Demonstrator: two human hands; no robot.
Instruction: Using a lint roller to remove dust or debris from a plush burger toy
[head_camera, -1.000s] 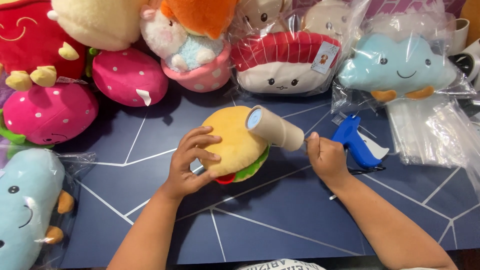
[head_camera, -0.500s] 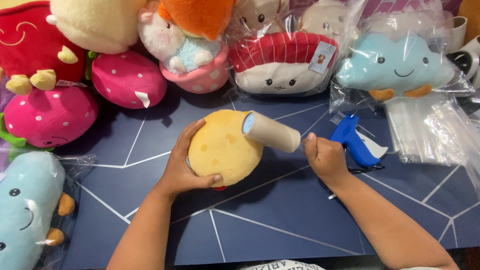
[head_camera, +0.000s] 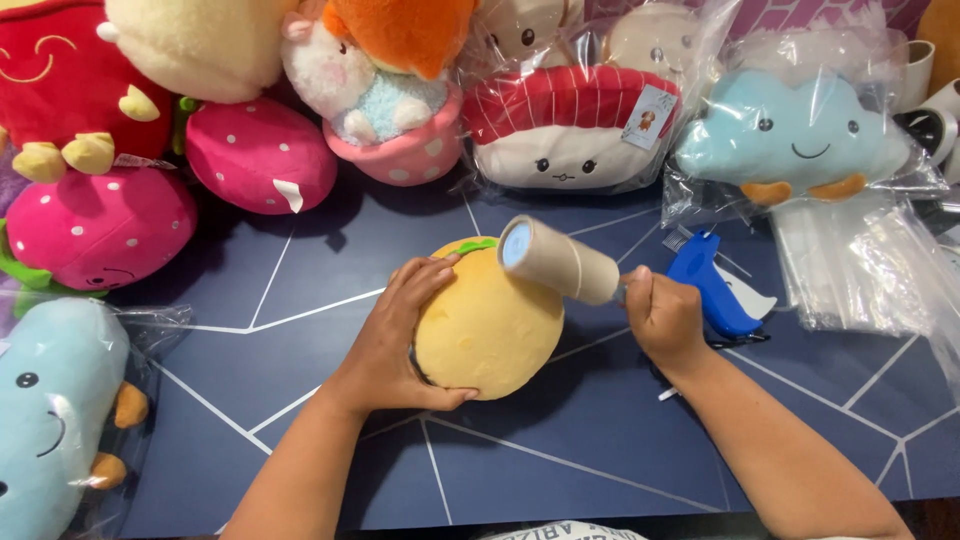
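Lint roller (head_camera: 558, 260) lies tilted across burger plush (head_camera: 488, 325), handle rightward.

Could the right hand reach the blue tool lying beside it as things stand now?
Probably yes, but not freely: the blue tool lies right next to the right hand with nothing between them, yet that hand is already gripping the lint roller.

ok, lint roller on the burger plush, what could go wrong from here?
1. The left hand grips only one side of the round burger plush, so it may turn or slide under the lint roller.
2. The right hand works right beside the blue tool and could knock it.
3. Loose clear plastic bags lie close and might catch on the roller.
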